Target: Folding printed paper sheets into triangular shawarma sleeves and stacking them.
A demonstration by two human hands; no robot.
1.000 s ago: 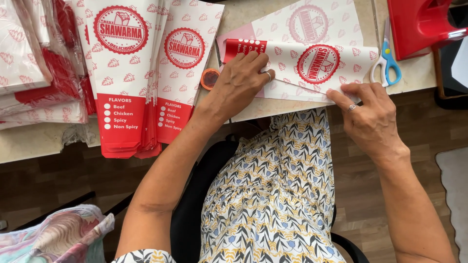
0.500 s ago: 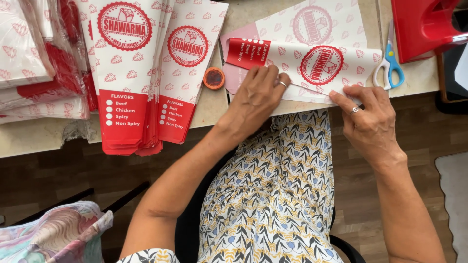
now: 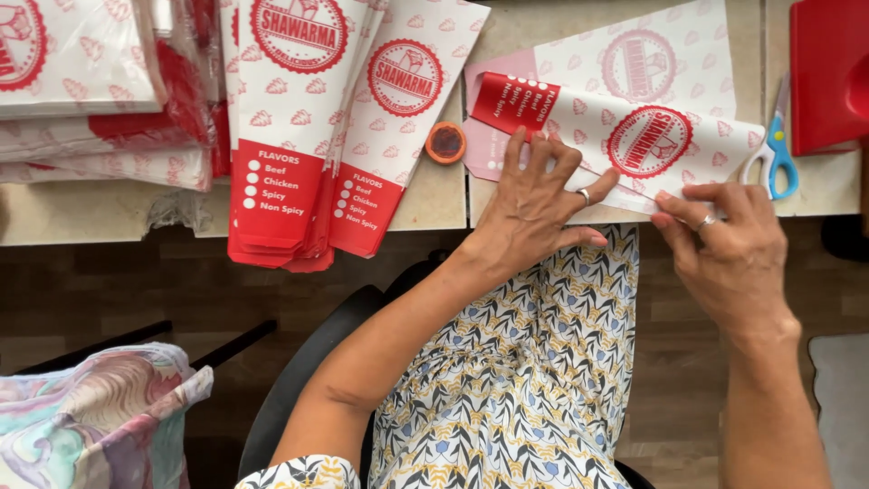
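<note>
A white paper wrapper [image 3: 634, 136] with a red round emblem and a red end lies partly folded on the pale table [image 3: 434, 204]. My left hand [image 3: 539, 204] rests flat on its lower left part, fingers spread and pressing the paper down. My right hand [image 3: 724, 244] pinches the wrapper's lower right edge at the table's front edge. Under the folded wrapper lies another flat sheet [image 3: 652, 54] of the same print.
A stack of finished red-and-white paper sleeves [image 3: 308, 136] lies at the left, with bagged bundles [image 3: 81, 91] beyond. A small orange round lid [image 3: 445, 142] sits by the wrapper. Blue-handled scissors [image 3: 774, 154] and a red box [image 3: 828, 72] are at the right.
My left hand has slid right and down along the wrapper. My right hand stays at the lower right edge. The view has shifted slightly.
</note>
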